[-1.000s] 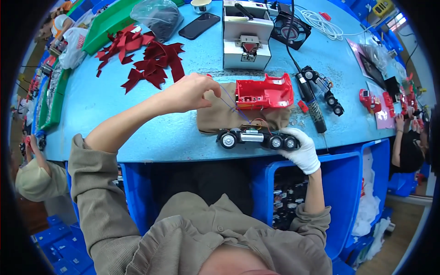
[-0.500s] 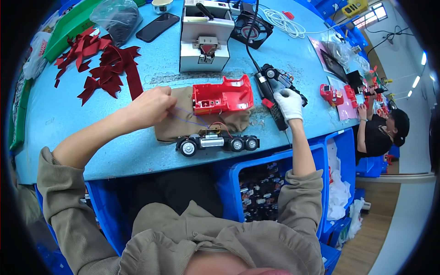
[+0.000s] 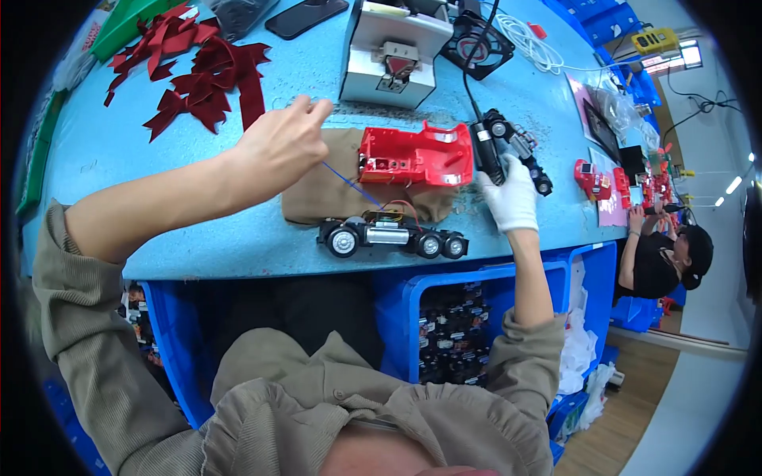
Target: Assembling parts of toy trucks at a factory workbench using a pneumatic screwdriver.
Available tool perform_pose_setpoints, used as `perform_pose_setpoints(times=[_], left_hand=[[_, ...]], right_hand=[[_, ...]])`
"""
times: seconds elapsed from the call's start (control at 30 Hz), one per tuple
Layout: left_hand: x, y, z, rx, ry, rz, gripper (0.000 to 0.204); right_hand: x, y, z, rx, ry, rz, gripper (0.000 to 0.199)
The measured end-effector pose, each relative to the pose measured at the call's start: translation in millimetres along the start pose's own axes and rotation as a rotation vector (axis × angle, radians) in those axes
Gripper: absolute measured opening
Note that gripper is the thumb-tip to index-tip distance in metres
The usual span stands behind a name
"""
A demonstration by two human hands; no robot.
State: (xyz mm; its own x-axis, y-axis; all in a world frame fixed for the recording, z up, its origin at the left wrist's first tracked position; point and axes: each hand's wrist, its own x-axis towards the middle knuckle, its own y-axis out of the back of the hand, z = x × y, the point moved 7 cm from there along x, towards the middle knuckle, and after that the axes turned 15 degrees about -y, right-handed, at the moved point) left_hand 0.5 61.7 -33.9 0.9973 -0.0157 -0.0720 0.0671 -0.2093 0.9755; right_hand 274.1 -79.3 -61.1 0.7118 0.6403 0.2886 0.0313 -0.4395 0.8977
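My bare left hand (image 3: 290, 147) is closed, with a blue wire (image 3: 349, 180) running taut from it down to a black toy truck chassis (image 3: 389, 236) with silver-hubbed wheels. The chassis stands near the table's front edge. Behind it a red plastic truck body (image 3: 417, 155) lies with its hollow inside up on a folded brown cloth (image 3: 305, 194). My right hand (image 3: 512, 197), in a white glove, has its fingers round a black corded electric screwdriver (image 3: 486, 151). Another black wheeled chassis (image 3: 520, 147) lies right beside this tool.
Dark red ribbon bows (image 3: 210, 79) lie at the left, a phone (image 3: 305, 17) behind them. A white machine (image 3: 393, 55) and a black fan (image 3: 478, 44) stand at the back. Below the table edge, a blue bin (image 3: 413, 317) holds several dark parts. A co-worker (image 3: 667, 254) works at the right.
My left hand has risen away from the chassis, pulling the blue wire straighter. My right hand has closed round the screwdriver, which now stands further back from the table edge. The view has shifted.
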Motion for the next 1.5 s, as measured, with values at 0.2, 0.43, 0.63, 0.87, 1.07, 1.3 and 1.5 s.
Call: perform_pose_setpoints(times=[0.2,0.43,0.63,0.87,1.07,1.3,1.5], left_hand=[[-3,67,28,-0.073,-0.208,0.234,0.010],[48,49,10,-0.445,-0.292,0.577,0.011],[77,-2,2,-0.720,-0.194,0.368,0.009],[84,-6,2,-0.873,-0.308,0.276,0.014],[86,-19,-2,-0.980,-0.265,0.202,0.014],[98,-10,-8,-0.862,-0.204,0.103,0.013],[102,-17,-5,-0.814,-0.260,0.136,0.023]], right_hand=[[9,-33,33,0.179,-0.216,-0.360,0.037],[14,67,7,1.122,-0.231,-0.227,0.032],[67,140,-87,1.673,0.240,-0.571,0.039],[132,49,-193,1.684,0.447,-0.598,0.033],[117,-29,-256,2.330,0.189,-1.347,0.044],[77,13,-187,1.464,0.625,-0.321,0.039],[63,82,-119,1.640,0.739,-0.391,0.049]])
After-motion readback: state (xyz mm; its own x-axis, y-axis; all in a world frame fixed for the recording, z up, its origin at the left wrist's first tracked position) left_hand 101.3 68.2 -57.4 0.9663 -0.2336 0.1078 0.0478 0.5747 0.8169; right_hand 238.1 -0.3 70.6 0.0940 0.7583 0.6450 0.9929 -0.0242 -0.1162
